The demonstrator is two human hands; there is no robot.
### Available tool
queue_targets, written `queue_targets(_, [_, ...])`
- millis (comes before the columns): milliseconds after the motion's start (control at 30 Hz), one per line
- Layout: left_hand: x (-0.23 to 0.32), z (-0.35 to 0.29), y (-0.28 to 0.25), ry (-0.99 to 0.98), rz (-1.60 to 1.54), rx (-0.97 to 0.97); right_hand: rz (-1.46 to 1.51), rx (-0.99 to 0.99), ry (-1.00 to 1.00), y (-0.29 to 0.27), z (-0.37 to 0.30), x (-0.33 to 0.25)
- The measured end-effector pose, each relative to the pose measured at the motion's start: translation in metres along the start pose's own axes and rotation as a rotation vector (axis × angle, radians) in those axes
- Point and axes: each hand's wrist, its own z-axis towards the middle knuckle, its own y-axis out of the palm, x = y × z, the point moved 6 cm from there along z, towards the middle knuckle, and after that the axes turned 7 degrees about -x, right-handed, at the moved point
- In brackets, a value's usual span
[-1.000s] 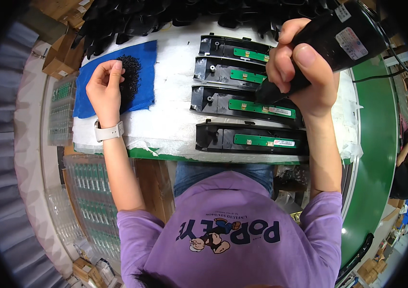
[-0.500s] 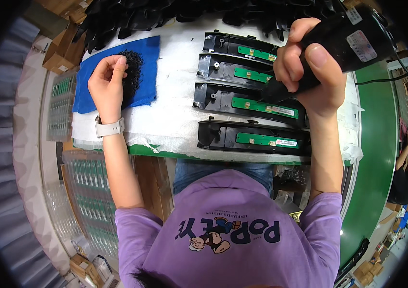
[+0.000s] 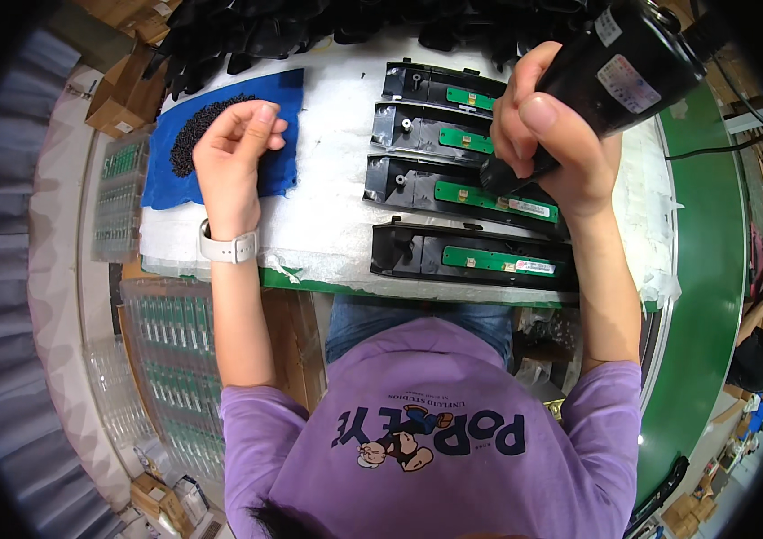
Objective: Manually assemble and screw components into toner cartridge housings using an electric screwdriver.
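Note:
My left hand [image 3: 236, 171] is closed in a pinch above the right side of a blue cloth [image 3: 284, 90]. What sits between its fingertips, if anything, is too small to make out. Beside it on the cloth lies a heap of tiny black screws [image 3: 194, 139], partly covered by the hand. My right hand [image 3: 570, 148] grips a black electric screwdriver [image 3: 601, 76] whose nose points down and left. Its tip is over the third black plastic housing [image 3: 406, 190] from the back, by that housing's green circuit board [image 3: 529, 207]; I cannot tell whether it touches.
Other long black housings [image 3: 408, 250] with green boards lie in the same column on a white sheet [image 3: 327, 180]. Dark plastic parts [image 3: 309, 22] are heaped along the far edge. A black cable [image 3: 714, 151] runs off right. Clear trays of boards [image 3: 170, 350] stand lower left.
My left hand has moved right, off the screw heap, still pinched. My right hand and the screwdriver have shifted slightly left. The housings stay in place.

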Motion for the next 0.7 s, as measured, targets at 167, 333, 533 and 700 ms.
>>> queue_targets(167, [-0.004,-0.02,0.047,-0.132,-0.354,-0.176,-0.007,-0.069,-0.029,0.005,-0.004,-0.003])
queue_targets(333, [-0.002,-0.047,0.087,-0.225,-0.545,-0.277,0.272,-0.097,-0.198,0.004,-0.01,-0.028])
queue_targets(533, [0.012,-0.061,0.115,-0.334,-0.613,-0.388,0.686,-0.211,-0.57,-0.014,-0.013,-0.069])
queue_targets(700, [0.012,-0.066,0.114,-0.324,-0.575,-0.39,0.68,-0.198,-0.573,-0.008,-0.014,-0.06])
